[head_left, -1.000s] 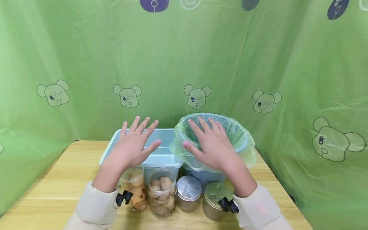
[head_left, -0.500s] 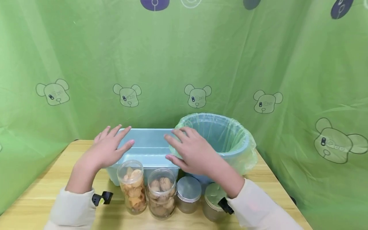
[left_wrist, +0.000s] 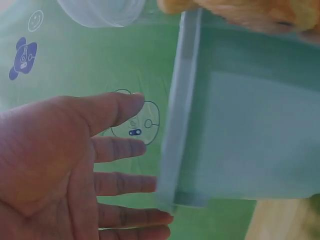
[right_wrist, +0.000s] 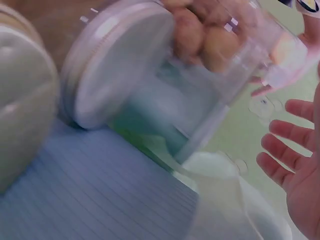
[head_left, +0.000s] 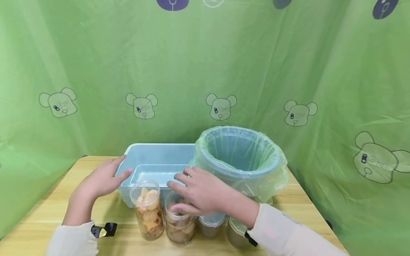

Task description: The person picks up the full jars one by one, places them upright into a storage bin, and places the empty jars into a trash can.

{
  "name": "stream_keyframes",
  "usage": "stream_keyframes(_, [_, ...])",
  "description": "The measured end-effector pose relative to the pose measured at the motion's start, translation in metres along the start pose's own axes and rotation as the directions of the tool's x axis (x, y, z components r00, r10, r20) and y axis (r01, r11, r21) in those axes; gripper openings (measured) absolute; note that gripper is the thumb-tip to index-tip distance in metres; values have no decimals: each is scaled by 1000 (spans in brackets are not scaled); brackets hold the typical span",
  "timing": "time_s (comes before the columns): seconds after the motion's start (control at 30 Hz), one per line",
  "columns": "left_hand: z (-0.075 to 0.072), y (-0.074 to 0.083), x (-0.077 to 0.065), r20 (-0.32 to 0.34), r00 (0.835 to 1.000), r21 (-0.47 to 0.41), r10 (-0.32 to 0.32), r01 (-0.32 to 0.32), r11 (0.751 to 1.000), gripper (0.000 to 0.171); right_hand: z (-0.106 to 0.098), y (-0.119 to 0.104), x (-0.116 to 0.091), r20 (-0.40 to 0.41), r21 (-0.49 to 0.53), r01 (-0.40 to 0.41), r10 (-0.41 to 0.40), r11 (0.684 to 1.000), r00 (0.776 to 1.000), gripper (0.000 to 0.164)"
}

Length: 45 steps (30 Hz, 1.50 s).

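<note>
My left hand is at the left front corner of a light blue rectangular basin, fingers straight. The left wrist view shows its fingertips right at the basin's rim. With fingers relaxed and spread, my right hand hovers over a clear jar of walnuts, covering part of its top in the head view. Nothing is in its palm in the right wrist view. Left of the walnuts stands a taller clear jar of orange, partly star-shaped pieces.
Two squat jars with silvery lids, a nearer-middle one and a right one, stand beside the walnuts, partly hidden by my right arm. Behind them is a round blue bin lined with a green bag. A green curtain backs the table.
Both hands have come down and toward the left from above the basin and bin. My left hand is now at the basin's corner, my right over the walnut jar. The containers stay put.
</note>
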<state>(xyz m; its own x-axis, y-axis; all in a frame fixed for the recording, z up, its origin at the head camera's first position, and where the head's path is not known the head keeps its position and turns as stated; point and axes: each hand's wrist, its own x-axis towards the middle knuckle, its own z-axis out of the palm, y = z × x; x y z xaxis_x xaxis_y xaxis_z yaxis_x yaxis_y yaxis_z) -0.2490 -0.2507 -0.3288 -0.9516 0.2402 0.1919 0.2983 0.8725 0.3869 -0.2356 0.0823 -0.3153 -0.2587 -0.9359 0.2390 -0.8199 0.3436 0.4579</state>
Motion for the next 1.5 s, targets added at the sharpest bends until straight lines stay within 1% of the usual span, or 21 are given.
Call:
stream_keyframes(0.1, [4, -5, -2, -25, 1000, -41, 10, -11, 999, 68, 9, -7, -2, 35, 26, 33, -33, 999, 999, 67])
stream_keyframes(0.2, [7, -10, -3, -53, 999, -82, -6, 1, 997, 65, 16, -12, -4, 52, 32, 54, -56, 998, 997, 71])
stream_keyframes(0.27, [8, -14, -4, -60, 998, -101, -34, 28, 995, 64, 20, -14, -6, 68, 41, 57, -60, 998, 996, 74])
stream_keyframes(0.4, [11, -19, -3, -74, 990, -144, -120, 108, 984, 61, 26, -15, -8, 93, 60, 64, -69, 996, 993, 77])
stream_keyframes(0.47, [12, -21, -3, -80, 984, -182, -157, 141, 973, 59, 27, -15, -9, 94, 62, 66, -72, 996, 993, 76])
stream_keyframes(0.53, [13, -24, -3, -80, 978, -238, -194, 170, 956, 56, 28, -14, -8, 88, 78, 68, -75, 995, 993, 75])
stream_keyframes(0.6, [15, -28, -5, -61, 971, -319, -230, 199, 927, 53, 28, -13, -7, 88, 105, 70, -79, 992, 993, 75])
stream_keyframes(0.63, [16, -30, -6, -48, 968, -370, -247, 212, 904, 51, 28, -13, -6, 92, 116, 70, -81, 991, 992, 76])
stream_keyframes(0.73, [17, -37, -9, -7, 959, -532, -282, 235, 813, 51, 27, -13, -3, 111, 143, 69, -85, 987, 990, 75])
stream_keyframes(0.83, [19, -45, -11, 22, 961, -660, -276, 221, 718, 53, 26, -13, -1, 142, 164, 56, -80, 985, 987, 72])
stream_keyframes(0.9, [22, -50, -13, 31, 965, -709, -262, 206, 674, 54, 25, -13, -1, 161, 183, 45, -75, 982, 984, 70])
stream_keyframes(1.03, [27, -58, -15, 27, 970, -769, -241, 174, 615, 54, 25, -14, 0, 191, 212, 25, -66, 977, 979, 69])
stream_keyframes(1.07, [28, -59, -16, 24, 971, -786, -237, 165, 596, 54, 25, -13, 0, 196, 218, 24, -68, 976, 978, 69])
stream_keyframes(1.13, [30, -63, -16, 19, 973, -826, -232, 146, 545, 55, 24, -13, 1, 205, 234, 24, -73, 972, 976, 67])
stream_keyframes(1.2, [31, -66, -17, 16, 974, -861, -224, 127, 492, 55, 23, -13, 2, 213, 268, 17, -77, 963, 974, 63])
stream_keyframes(1.23, [31, -67, -17, 16, 975, -874, -221, 121, 470, 55, 22, -12, 3, 218, 289, 12, -78, 957, 973, 61])
stream_keyframes(1.27, [30, -68, -17, 16, 975, -884, -220, 116, 453, 55, 22, -12, 3, 223, 309, 5, -77, 951, 972, 59])
stream_keyframes(1.3, [30, -68, -17, 15, 976, -889, -218, 113, 444, 55, 21, -11, 3, 227, 326, -1, -78, 945, 971, 57])
stream_keyframes(1.37, [31, -68, -17, 16, 977, -887, -212, 111, 447, 54, 20, -11, 3, 236, 352, -11, -78, 936, 969, 55])
stream_keyframes(1.43, [31, -67, -16, 17, 977, -878, -211, 115, 464, 55, 18, -11, 4, 247, 355, -12, -81, 935, 966, 54])
stream_keyframes(1.5, [31, -66, -14, 21, 977, -873, -212, 121, 472, 56, 15, -11, 4, 255, 355, -8, -89, 935, 963, 54])
